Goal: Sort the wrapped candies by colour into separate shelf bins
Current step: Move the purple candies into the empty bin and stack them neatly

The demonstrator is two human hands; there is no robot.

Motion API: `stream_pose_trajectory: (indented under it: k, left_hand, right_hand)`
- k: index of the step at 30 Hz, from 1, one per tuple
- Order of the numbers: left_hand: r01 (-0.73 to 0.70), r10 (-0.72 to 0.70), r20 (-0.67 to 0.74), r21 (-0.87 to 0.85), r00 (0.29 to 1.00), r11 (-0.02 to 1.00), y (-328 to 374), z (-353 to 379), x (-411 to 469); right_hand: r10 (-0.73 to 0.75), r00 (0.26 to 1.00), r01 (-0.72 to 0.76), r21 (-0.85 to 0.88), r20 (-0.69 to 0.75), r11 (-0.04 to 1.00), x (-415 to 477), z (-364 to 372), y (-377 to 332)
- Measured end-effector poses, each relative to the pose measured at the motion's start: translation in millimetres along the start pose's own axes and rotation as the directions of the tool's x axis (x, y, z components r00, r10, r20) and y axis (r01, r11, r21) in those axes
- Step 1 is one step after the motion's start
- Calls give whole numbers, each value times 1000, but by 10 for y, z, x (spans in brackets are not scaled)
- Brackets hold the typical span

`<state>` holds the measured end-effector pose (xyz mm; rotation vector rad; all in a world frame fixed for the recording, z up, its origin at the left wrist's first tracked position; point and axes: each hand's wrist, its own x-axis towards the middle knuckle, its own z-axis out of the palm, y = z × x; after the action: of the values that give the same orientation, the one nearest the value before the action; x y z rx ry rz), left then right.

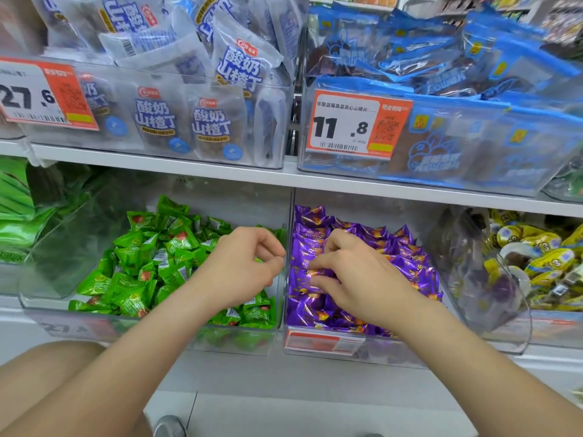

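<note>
Green wrapped candies (142, 266) fill the clear bin (104, 331) on the lower shelf, left of centre. Purple wrapped candies (407, 263) fill the neighbouring clear bin (394, 351) to its right. My left hand (243, 269) hovers over the right end of the green bin, beside the dividing wall, with fingers curled into a pinch. A sliver of green shows between the fingers; whether a candy is held is unclear. My right hand (353, 279) lies on the purple pile, fingers apart and touching the wrappers.
A tilted clear bin of yellow wrapped sweets (542, 263) stands at the right, and green packets (15, 216) sit at the far left. The upper shelf holds bins of white-and-blue snack bags (189, 121) and blue bags (473, 146), with orange price tags (356, 124).
</note>
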<state>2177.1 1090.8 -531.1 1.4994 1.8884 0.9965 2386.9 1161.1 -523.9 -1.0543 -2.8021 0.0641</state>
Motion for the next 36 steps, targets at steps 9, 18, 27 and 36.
stream_pose_trajectory:
  k: [9,18,27,36]
  left_hand:
    - [-3,4,71,-10,997,1000,34,-35,-83]
    - [-285,129,463,284,877,916,-183,-356,-287]
    - [-401,405,35,245,913,883,-124,-56,-540]
    - [-662,639,349,664,686,348,125,238,-528]
  right_hand:
    - [165,965,-106,275,-203,956,-38,-88,-186]
    - [154,974,-82,374,-166,924,80,2,-609]
    - [58,988,-103,331,143,938,-67,-384,-408]
    - [78,954,-93,38,289,995,-712,-397,-49]
